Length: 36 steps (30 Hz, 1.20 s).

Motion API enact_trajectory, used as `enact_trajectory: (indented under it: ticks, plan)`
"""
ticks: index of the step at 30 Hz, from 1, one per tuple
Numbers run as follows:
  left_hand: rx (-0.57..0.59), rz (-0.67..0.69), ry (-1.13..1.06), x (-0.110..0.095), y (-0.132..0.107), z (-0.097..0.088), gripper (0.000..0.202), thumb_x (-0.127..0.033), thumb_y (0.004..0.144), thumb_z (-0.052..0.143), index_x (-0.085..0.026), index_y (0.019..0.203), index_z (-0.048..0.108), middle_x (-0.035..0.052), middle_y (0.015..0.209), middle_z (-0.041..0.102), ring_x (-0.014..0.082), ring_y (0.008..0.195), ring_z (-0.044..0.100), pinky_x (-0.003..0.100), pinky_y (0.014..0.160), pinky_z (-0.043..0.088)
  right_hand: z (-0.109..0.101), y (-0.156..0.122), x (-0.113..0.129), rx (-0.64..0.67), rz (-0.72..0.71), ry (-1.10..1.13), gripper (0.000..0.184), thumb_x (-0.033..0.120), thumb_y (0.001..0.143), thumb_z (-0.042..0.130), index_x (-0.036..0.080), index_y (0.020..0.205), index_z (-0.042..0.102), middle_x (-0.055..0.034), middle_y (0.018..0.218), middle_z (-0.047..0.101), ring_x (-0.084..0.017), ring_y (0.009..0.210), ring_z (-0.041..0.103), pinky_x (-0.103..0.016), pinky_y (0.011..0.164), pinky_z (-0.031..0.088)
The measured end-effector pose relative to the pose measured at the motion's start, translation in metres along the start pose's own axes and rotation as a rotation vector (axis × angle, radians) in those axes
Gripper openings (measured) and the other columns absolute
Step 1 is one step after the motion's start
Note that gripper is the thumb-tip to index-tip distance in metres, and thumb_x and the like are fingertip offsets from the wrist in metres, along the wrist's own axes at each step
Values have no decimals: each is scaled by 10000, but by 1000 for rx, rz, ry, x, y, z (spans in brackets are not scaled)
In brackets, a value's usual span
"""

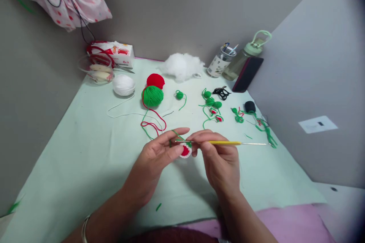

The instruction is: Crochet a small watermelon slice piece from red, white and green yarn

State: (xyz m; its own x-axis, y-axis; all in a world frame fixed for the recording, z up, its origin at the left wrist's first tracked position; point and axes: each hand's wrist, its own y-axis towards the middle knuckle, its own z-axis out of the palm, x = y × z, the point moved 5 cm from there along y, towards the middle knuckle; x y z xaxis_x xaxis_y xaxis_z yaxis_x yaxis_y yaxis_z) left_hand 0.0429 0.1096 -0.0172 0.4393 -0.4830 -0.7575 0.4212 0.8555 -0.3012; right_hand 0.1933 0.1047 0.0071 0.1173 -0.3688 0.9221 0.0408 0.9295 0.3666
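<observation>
Between thumb and fingers, my left hand [159,150] pinches a small round crochet piece [185,150], red in the middle with a white ring and some green at its upper edge. A green strand runs over the left index finger. My right hand [219,155] is closed around the yellow grip of a crochet hook [225,142]. The hook's tip lies across the top of the piece, by the green stitches. Whether it passes through a loop is too small to tell. Behind the hands lie a green yarn ball [152,96] and a red yarn ball [155,81].
A white yarn ball [123,85], scissors [125,69] and a plastic bowl [99,74] are at back left. White stuffing [182,67] lies at the back. Small green crochet pieces [210,101], a black claw clip [221,92], a phone [247,74] and a bottle [238,62] are at right.
</observation>
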Motion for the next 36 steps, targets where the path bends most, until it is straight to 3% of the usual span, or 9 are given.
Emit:
enact_trajectory:
  ticks: [8, 13, 21, 28, 32, 36]
  plan:
    - [-63, 9, 32, -1, -1, -7, 310, -331, 855, 844, -310, 1164, 822, 5, 911, 731, 152, 858, 632, 284, 871, 475, 0, 5, 0, -45, 78, 117, 157, 311, 1030, 638, 207, 978, 743, -62, 911, 818, -138, 641, 720, -261, 575, 606]
    - [-108, 13, 62, 0, -2, -9, 277, -343, 849, 839, -297, 1122, 835, 7, 877, 713, 158, 848, 612, 279, 850, 470, 0, 5, 3, -1, 77, 113, 183, 309, 1059, 582, 197, 979, 703, -57, 874, 809, -154, 639, 742, -283, 584, 622]
    - [-141, 68, 93, -6, -2, -8, 245, -324, 843, 829, -281, 1084, 839, -7, 805, 656, 148, 803, 591, 267, 801, 469, 1, -7, 23, 18, -186, -229, 195, 188, 1061, 540, 215, 1078, 732, -58, 978, 798, -171, 776, 744, -340, 703, 627]
    - [-137, 102, 104, -7, -1, -8, 250, -310, 852, 816, -271, 1099, 827, -1, 837, 663, 158, 812, 631, 283, 802, 509, 4, -5, 28, 66, -289, -372, 199, 181, 1056, 536, 238, 1081, 726, -64, 932, 807, -215, 840, 769, -371, 679, 638]
    - [-158, 121, 103, -7, -1, -8, 232, -290, 856, 819, -286, 1088, 829, -16, 828, 649, 128, 797, 625, 243, 788, 506, 9, -5, 30, 134, -347, -466, 225, 161, 1062, 509, 233, 1120, 715, -67, 914, 803, -222, 880, 780, -375, 706, 640]
    - [-160, 129, 98, -7, -3, -6, 262, -272, 841, 827, -278, 1103, 818, -21, 824, 641, 117, 799, 621, 225, 786, 517, 10, -11, 32, 158, -447, -621, 247, 119, 1032, 536, 229, 1162, 715, -87, 1012, 806, -207, 898, 784, -335, 712, 633]
